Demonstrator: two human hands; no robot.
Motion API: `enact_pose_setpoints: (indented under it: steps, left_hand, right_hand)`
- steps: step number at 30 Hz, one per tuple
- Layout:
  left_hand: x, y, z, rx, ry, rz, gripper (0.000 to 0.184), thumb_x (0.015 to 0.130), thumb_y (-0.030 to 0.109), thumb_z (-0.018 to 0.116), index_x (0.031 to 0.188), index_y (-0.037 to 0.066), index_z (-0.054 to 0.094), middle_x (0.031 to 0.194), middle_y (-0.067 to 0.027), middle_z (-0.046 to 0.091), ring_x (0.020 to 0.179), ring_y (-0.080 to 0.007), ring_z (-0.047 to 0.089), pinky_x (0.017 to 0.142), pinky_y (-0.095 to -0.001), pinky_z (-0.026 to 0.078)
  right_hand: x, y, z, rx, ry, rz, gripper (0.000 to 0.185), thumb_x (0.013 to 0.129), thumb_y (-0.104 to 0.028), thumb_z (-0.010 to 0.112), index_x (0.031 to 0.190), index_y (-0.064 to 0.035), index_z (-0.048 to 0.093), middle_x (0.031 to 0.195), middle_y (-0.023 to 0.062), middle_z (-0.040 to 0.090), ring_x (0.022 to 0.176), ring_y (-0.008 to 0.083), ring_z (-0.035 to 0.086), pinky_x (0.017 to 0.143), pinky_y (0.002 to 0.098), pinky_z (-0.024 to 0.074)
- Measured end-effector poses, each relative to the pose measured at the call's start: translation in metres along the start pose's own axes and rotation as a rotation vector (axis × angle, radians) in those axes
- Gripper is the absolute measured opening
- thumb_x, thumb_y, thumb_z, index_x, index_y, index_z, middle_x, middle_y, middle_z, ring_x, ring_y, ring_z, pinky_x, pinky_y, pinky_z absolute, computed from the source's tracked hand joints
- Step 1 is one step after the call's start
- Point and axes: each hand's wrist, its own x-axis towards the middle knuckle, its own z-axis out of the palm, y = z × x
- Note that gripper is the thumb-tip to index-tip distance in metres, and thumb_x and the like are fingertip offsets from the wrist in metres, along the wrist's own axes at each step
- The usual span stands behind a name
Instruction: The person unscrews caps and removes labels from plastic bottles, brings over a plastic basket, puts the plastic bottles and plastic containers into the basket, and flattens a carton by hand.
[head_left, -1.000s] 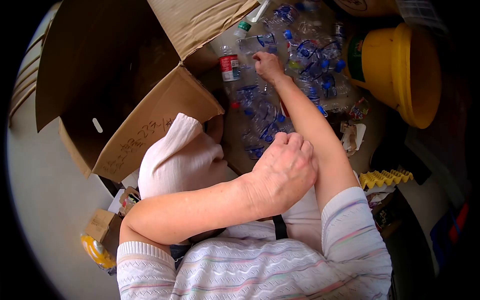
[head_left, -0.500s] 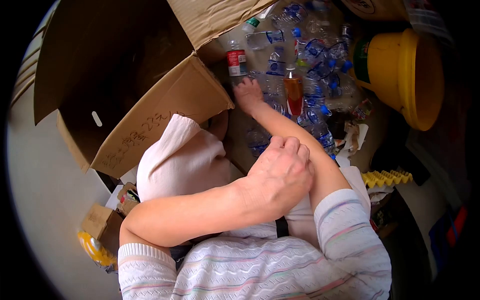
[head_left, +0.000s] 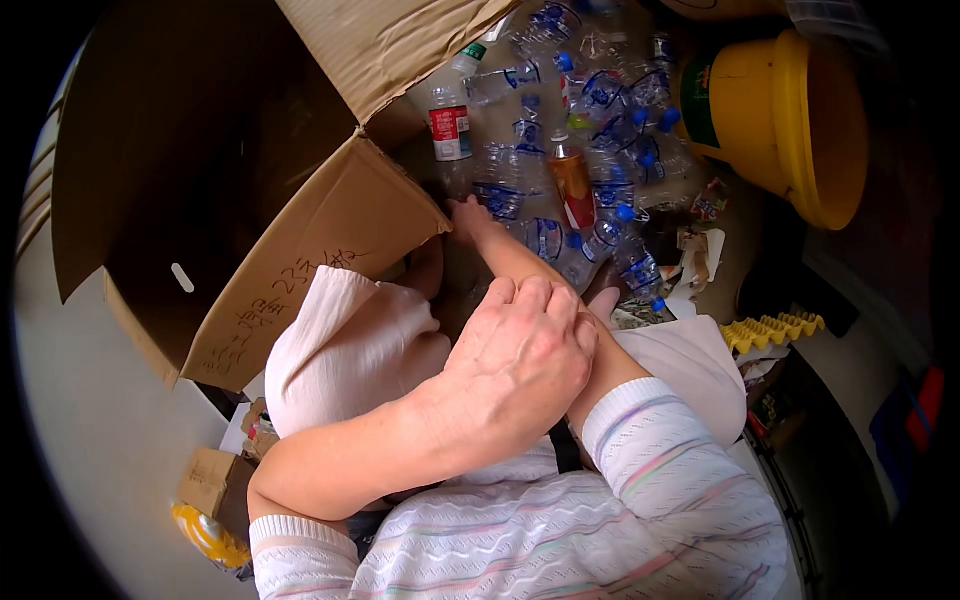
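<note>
My right hand (head_left: 474, 218) reaches forward to the floor beside the front corner of a big cardboard box (head_left: 290, 260). Its fingers are partly out of sight, so any grip there is unclear. Just beyond it stands a clear bottle with a red and white label (head_left: 451, 133). My left hand (head_left: 528, 345) lies across my right forearm, knuckles up, with bent fingers pressed together against the arm. The palm is hidden. Several clear plastic bottles (head_left: 545, 240) with blue labels lie around the right hand, along with a bottle holding brown liquid (head_left: 572, 180).
A yellow bucket (head_left: 780, 130) lies tipped on its side at the right. Near it are a yellow egg tray (head_left: 770, 333) and scraps of paper (head_left: 700, 265). At the lower left sits a small cardboard box (head_left: 215, 480) by a yellow package (head_left: 208, 535).
My right hand has drawn slightly back toward me, beside the box corner. My left hand stays on the right forearm. The whole view has shifted a little.
</note>
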Motion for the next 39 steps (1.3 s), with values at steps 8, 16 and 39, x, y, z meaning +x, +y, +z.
enact_pose_setpoints:
  steps: [8, 16, 39]
  left_hand:
    - [0.014, 0.001, 0.015, 0.088, -0.049, -0.033, 0.024, 0.071, 0.012, 0.057, 0.093, 0.006, 0.055, 0.089, -0.0081, 0.053, 0.088, -0.0226, 0.051, 0.074, -0.0333, 0.039]
    - [0.057, -0.009, 0.016, 0.166, 0.159, -0.117, 0.046, 0.067, 0.014, 0.066, 0.111, 0.009, 0.053, 0.11, -0.0139, 0.05, 0.106, -0.0282, 0.047, 0.086, -0.0385, 0.04]
    - [0.081, 0.031, -0.003, -0.385, 0.011, -0.061, 0.076, 0.059, 0.039, 0.076, 0.12, 0.002, 0.052, 0.093, -0.0178, 0.061, 0.086, -0.0271, 0.059, 0.076, -0.0347, 0.045]
  right_hand:
    - [-0.069, 0.005, -0.062, 0.087, 0.434, -0.267, 0.025, 0.077, -0.022, 0.061, 0.102, -0.0163, 0.06, 0.093, 0.0135, 0.056, 0.09, 0.0339, 0.056, 0.08, 0.0413, 0.0459]
    - [-0.211, 0.054, -0.196, 0.512, 0.329, -0.421, 0.018, 0.08, -0.018, 0.06, 0.093, -0.0058, 0.057, 0.074, 0.0059, 0.061, 0.068, 0.012, 0.057, 0.059, 0.0251, 0.0443]
    - [-0.351, 0.11, -0.237, 0.827, 0.737, -0.372, 0.037, 0.088, -0.034, 0.055, 0.066, -0.0045, 0.056, 0.053, -0.0035, 0.045, 0.042, 0.002, 0.037, 0.037, 0.0178, 0.0292]
